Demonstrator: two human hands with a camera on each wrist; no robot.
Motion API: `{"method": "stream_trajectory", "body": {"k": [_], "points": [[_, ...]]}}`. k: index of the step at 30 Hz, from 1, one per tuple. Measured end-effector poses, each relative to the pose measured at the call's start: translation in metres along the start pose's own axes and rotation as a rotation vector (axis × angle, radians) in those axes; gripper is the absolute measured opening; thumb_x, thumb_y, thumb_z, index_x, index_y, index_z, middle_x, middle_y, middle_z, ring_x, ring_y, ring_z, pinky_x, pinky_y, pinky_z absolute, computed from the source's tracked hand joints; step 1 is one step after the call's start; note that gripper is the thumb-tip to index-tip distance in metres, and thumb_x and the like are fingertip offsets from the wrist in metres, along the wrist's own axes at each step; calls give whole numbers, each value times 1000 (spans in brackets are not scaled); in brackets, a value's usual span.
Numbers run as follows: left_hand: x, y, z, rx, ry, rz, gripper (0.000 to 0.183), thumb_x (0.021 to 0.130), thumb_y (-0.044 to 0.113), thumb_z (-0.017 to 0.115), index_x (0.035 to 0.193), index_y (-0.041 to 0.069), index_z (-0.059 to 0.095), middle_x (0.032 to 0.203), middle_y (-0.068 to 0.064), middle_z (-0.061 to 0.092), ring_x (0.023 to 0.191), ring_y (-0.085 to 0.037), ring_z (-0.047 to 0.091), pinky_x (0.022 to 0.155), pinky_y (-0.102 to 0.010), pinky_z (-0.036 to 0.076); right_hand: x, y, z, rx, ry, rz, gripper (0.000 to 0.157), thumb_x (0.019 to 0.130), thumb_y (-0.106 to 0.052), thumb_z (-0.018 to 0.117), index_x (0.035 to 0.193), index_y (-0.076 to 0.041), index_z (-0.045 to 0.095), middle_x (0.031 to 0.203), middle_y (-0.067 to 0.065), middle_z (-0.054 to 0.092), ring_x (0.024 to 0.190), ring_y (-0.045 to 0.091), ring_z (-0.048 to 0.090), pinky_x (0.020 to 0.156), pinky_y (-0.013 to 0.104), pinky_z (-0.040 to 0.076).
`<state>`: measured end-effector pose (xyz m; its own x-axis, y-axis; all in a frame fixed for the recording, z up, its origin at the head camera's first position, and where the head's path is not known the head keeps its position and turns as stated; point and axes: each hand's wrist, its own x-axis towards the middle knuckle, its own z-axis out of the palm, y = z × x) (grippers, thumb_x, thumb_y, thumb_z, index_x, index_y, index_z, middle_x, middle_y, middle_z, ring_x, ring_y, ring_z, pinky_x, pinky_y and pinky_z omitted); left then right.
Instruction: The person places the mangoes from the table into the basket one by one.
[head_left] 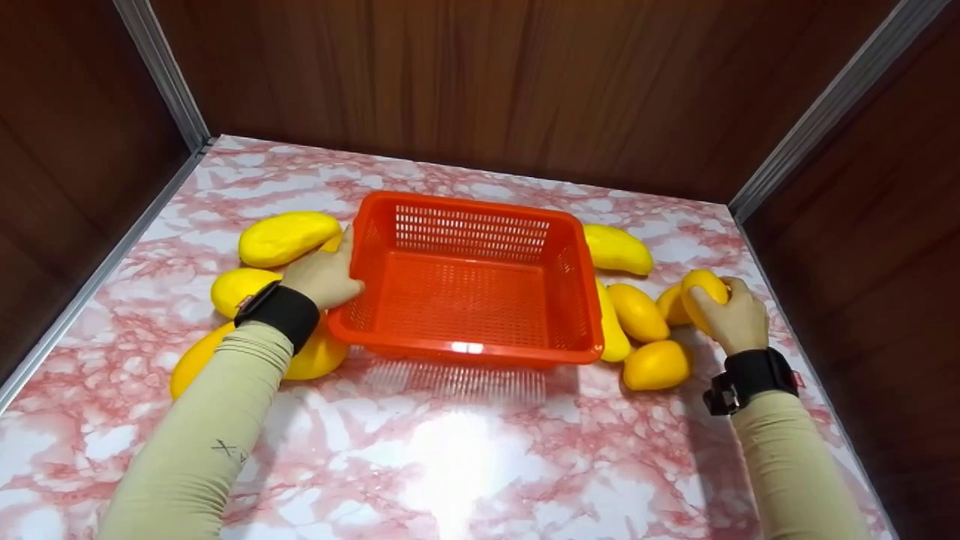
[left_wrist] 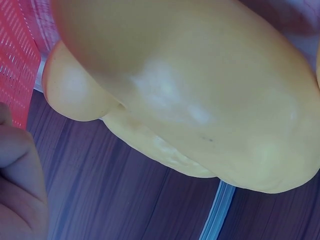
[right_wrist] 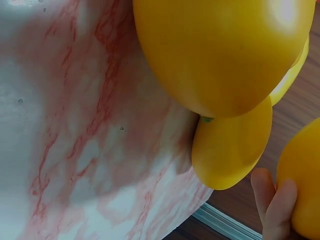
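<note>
At the left rim of a red plastic basket (head_left: 472, 292), my left hand (head_left: 322, 276) grips the edge, its thumb over the rim. In the left wrist view, part of that hand (left_wrist: 20, 185) shows beside the basket's slotted wall (left_wrist: 17, 65). My right hand (head_left: 739, 315) holds a yellow mango (head_left: 701, 296) at the right of the group, just above another mango (head_left: 672, 305). The right wrist view shows its fingertips (right_wrist: 280, 202) against the held mango (right_wrist: 306, 185). No fruit lies inside the basket.
Several large yellow mangoes (head_left: 289, 236) lie left of the basket, partly behind my left arm. Right of it lie smaller mangoes (head_left: 657, 366) and longer yellow fruit (head_left: 619, 250). Brown wood-grain panels (head_left: 465, 82) enclose the marbled pink-and-white table (head_left: 337, 472) at the back and sides.
</note>
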<state>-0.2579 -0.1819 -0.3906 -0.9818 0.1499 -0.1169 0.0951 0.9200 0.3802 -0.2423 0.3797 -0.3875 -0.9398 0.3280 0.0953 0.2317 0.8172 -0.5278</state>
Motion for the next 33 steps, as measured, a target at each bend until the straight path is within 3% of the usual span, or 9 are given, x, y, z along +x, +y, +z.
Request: {"method": "stream_trajectory", "body": {"k": [8, 19, 28, 33], "points": [[-1, 1, 0, -3, -12, -8, 92, 86, 27, 56, 159, 6, 5, 98, -23, 65, 84, -36, 62, 75, -47, 48, -2, -8, -2, 52, -3, 36, 74, 92, -54, 44, 145, -2, 46, 135, 29, 55, 114, 47, 52, 100, 55, 39], [0, 2, -3, 15, -21, 7, 92, 87, 27, 55, 159, 4, 3, 100, -24, 66, 86, -36, 63, 74, -47, 48, -3, -24, -3, 174, 52, 61, 69, 95, -49, 43, 148, -6, 44, 139, 27, 54, 124, 44, 51, 108, 53, 36], [1, -2, -1, 31, -23, 10, 93, 87, 29, 56, 159, 3, 2, 110, -27, 66, 91, -38, 65, 76, -49, 49, -4, -40, 0, 270, 69, 101, 66, 92, -53, 50, 144, -12, 52, 128, 20, 63, 111, 29, 56, 85, 26, 40], [2, -2, 0, 26, -21, 10, 92, 88, 29, 56, 159, 4, 3, 116, -29, 63, 94, -39, 64, 80, -51, 49, -6, -49, 0, 315, 59, 117, 68, 90, -57, 54, 142, -13, 54, 128, 16, 61, 104, 19, 55, 83, 23, 41]]}}
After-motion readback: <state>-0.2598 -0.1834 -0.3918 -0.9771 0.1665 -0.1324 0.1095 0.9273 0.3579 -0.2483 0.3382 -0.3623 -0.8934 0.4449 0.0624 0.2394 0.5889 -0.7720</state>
